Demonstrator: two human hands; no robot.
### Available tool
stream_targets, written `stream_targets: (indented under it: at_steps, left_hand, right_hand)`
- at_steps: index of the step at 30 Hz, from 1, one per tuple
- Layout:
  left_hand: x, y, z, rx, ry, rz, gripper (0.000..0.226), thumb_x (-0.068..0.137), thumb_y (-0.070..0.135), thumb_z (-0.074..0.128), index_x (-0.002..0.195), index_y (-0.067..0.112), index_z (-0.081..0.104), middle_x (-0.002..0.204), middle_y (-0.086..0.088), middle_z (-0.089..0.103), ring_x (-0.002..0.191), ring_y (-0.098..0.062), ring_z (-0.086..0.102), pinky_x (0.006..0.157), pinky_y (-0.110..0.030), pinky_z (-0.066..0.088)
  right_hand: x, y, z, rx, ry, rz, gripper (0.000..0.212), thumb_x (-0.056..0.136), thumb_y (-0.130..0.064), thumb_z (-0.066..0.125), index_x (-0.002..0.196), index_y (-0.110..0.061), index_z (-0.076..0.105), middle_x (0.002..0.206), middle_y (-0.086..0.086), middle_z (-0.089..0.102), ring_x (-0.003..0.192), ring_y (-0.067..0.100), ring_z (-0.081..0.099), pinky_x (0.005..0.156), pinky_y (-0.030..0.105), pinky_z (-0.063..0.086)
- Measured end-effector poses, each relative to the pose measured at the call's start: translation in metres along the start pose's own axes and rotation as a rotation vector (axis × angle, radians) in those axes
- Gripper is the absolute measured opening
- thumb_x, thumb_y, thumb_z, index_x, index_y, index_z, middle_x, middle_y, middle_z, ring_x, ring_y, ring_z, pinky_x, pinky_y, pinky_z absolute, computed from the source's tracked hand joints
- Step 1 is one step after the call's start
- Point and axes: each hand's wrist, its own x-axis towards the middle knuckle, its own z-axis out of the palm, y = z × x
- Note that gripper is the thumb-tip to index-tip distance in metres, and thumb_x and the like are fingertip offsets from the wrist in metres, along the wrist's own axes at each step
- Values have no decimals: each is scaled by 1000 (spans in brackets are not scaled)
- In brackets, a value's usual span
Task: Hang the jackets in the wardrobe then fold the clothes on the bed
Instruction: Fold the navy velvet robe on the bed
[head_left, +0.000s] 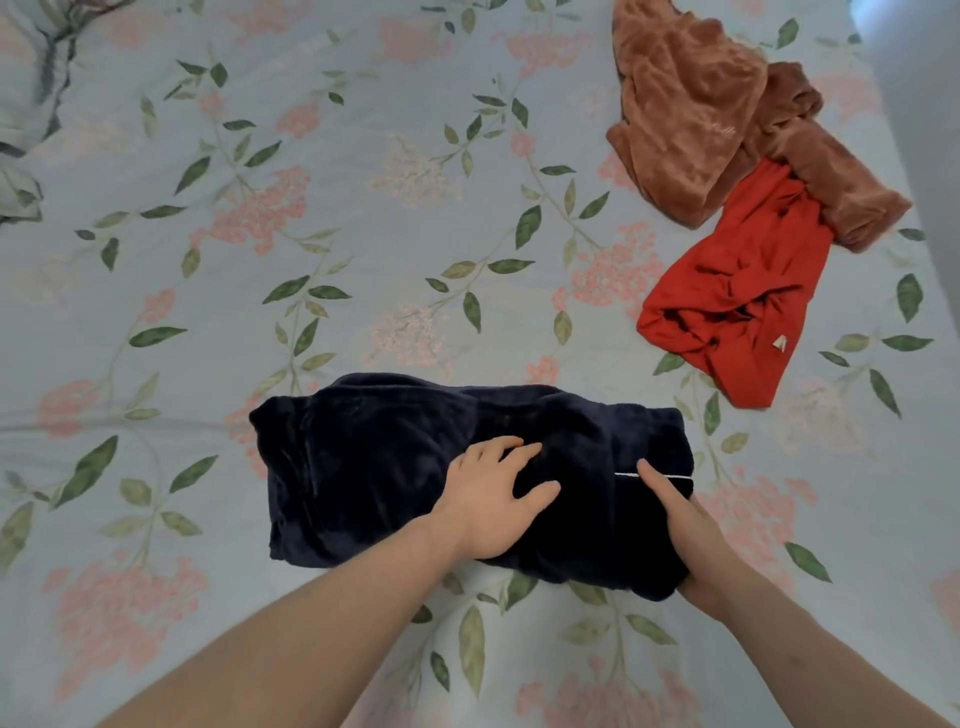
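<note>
Two hands work one navy fleece garment (415, 467), folded into a long bundle lying left to right on the bed (363, 208). The left hand (493, 504) presses its middle with fingers spread, while the right hand (685, 530) grips the right end, thumb on top, nearer for folding leftward.

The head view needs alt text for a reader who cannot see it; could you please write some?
A left hand presses flat on a folded navy garment on a floral bed sheet, while the right hand grips its right end. A red garment and a brown garment lie crumpled at upper right.
</note>
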Motion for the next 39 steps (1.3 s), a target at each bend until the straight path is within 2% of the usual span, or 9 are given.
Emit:
stream_targets:
  at_steps: [5, 8, 12, 18, 24, 27, 31, 35, 39]
  left_hand:
    - [0, 10, -28, -632, -2, -115, 68, 95, 69, 46, 155, 37, 40, 160, 15, 37, 148, -9, 33, 124, -36, 24]
    - [-18, 17, -39, -661, 128, -130, 66, 94, 70, 45, 153, 40, 41, 158, 15, 36, 147, -9, 30, 124, -38, 23]
    - [-46, 11, -65, -946, 208, -129, 44, 99, 62, 48, 122, 32, 70, 121, 4, 71, 116, -12, 65, 107, -38, 49]
    - [-97, -23, -119, -1270, 185, -256, 42, 102, 54, 46, 83, 44, 82, 95, 11, 79, 87, -6, 75, 87, -31, 52]
    - [-125, -76, -142, -1292, 183, -274, 38, 95, 49, 62, 127, 30, 69, 121, 1, 75, 113, -20, 71, 102, -41, 51]
    - [-131, -103, -138, -1242, 281, -361, 36, 90, 27, 74, 126, 27, 68, 113, 0, 77, 104, -20, 74, 96, -42, 56]
    - [-131, -141, -121, -1207, 412, -551, 34, 87, 6, 71, 118, 19, 71, 102, -5, 79, 92, -22, 77, 82, -39, 60]
    - [-121, -161, -115, -1248, 478, -608, 34, 85, 7, 71, 116, 20, 66, 105, -6, 78, 92, -24, 75, 78, -39, 60]
    - [-114, -160, -121, -931, 729, -653, 64, 79, 13, 75, 134, 20, 44, 129, 3, 57, 110, -14, 60, 95, -36, 51]
  right_hand:
    - [-19, -20, 21, 16, -51, -159, 44, 90, -47, 70, 132, -41, 60, 123, -7, 73, 109, 17, 73, 93, 43, 56]
    - [-33, -34, 43, -28, -90, -252, 52, 86, -44, 72, 136, -40, 57, 126, -11, 71, 112, 14, 71, 99, 44, 54]
    - [-55, -51, 87, -107, -149, -376, 59, 81, -45, 69, 137, -38, 54, 127, -15, 69, 112, 6, 69, 96, 38, 54]
    - [-71, -56, 161, -337, -355, -477, 72, 85, -58, 70, 147, -59, 34, 146, -6, 56, 126, 9, 61, 108, 39, 49]
    - [-68, -40, 234, -457, -473, -520, 79, 91, -37, 58, 151, -65, 14, 145, -31, 49, 107, 2, 64, 107, 39, 48]
    - [-63, -33, 263, -580, -474, -517, 83, 98, -7, 49, 159, -49, 10, 151, -24, 46, 89, 0, 64, 94, 28, 53]
    - [-58, -22, 284, -747, -492, -571, 81, 92, 5, 46, 155, -43, 28, 147, -15, 50, 106, -1, 64, 95, 28, 52]
    - [-36, -15, 274, -947, -113, -899, 77, 86, -29, 73, 152, -44, 34, 157, -15, 36, 141, 9, 37, 117, 39, 35]
    - [-17, 6, 267, -1122, -100, -687, 94, 80, -82, 50, 159, -51, 8, 170, -14, 1, 158, 20, -2, 125, 57, 16]
